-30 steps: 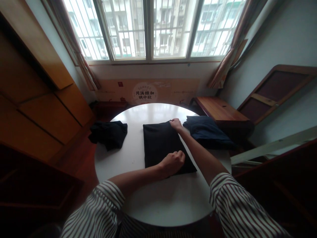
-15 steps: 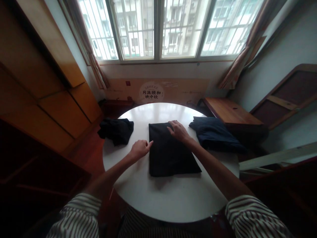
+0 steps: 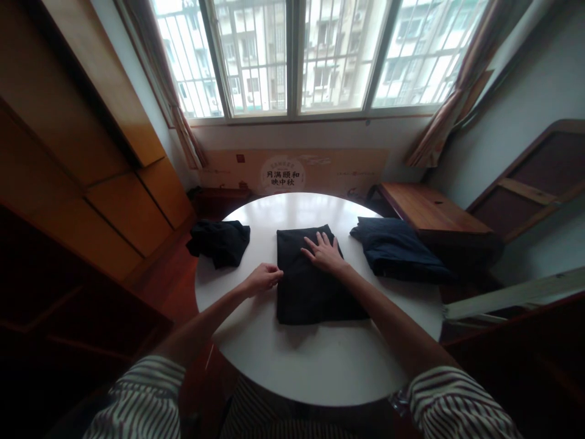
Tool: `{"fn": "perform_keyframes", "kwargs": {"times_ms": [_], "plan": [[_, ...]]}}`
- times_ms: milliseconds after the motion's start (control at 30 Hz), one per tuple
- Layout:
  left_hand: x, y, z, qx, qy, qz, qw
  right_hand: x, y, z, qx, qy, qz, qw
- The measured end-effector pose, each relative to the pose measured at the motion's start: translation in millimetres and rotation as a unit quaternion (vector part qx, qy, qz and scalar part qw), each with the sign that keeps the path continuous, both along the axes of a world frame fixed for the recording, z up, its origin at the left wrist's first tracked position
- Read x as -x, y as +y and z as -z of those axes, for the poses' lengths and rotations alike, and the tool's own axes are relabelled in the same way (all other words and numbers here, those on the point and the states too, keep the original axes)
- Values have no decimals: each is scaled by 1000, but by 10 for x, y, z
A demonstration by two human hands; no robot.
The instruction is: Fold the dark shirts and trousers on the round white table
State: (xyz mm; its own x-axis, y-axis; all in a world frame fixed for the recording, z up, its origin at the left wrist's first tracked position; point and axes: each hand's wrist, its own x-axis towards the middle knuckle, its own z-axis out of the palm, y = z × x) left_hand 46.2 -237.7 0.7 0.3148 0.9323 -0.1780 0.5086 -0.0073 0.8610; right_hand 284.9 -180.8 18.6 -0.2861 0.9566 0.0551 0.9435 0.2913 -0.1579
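Note:
A folded black garment (image 3: 315, 299) lies flat in the middle of a white oval table (image 3: 292, 366). At its left edge, my left hand (image 3: 264, 278) pinches the cloth between thumb and fingers. My right hand (image 3: 325, 253) rests palm down on the upper part of the garment, fingers spread apart. The kind of garment cannot be made out, as it is folded into a near-rectangle.
A crumpled black cloth (image 3: 222, 242) lies at the table's left edge. On the right, a folded dark blue garment (image 3: 397, 247) reaches over the rim. Beyond stand a low wooden desk (image 3: 434, 207) and orange cabinets (image 3: 137, 201); barred windows are ahead.
My left hand has gone from thumb out beside the garment to a pinch on its left edge. My right hand has moved slightly down the cloth and spread its fingers.

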Motion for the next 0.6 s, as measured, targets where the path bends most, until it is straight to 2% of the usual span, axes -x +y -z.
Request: {"fn": "perform_keyframes", "kwargs": {"times_ms": [100,167,233,300,400,533,600], "plan": [[116,240,-3,-123,137,5,983,173,-436,-69,-44,12,-88,995],[165,505,-37,-187,174,-28,966,334,-780,-96,-42,43,-172,983],[185,801,-81,-232,191,-48,952,491,-1084,-117,-54,54,-212,974],[186,1071,-115,-266,212,-37,940,611,-1296,-138,-77,43,-204,975],[182,1364,-119,-285,241,11,928,698,-1428,-150,-92,25,-159,983],[194,1562,-60,-294,270,56,915,702,-1408,-86,-58,24,-93,994],[201,1608,-21,-301,277,60,911,693,-1375,-30,-31,22,-92,995]]}}
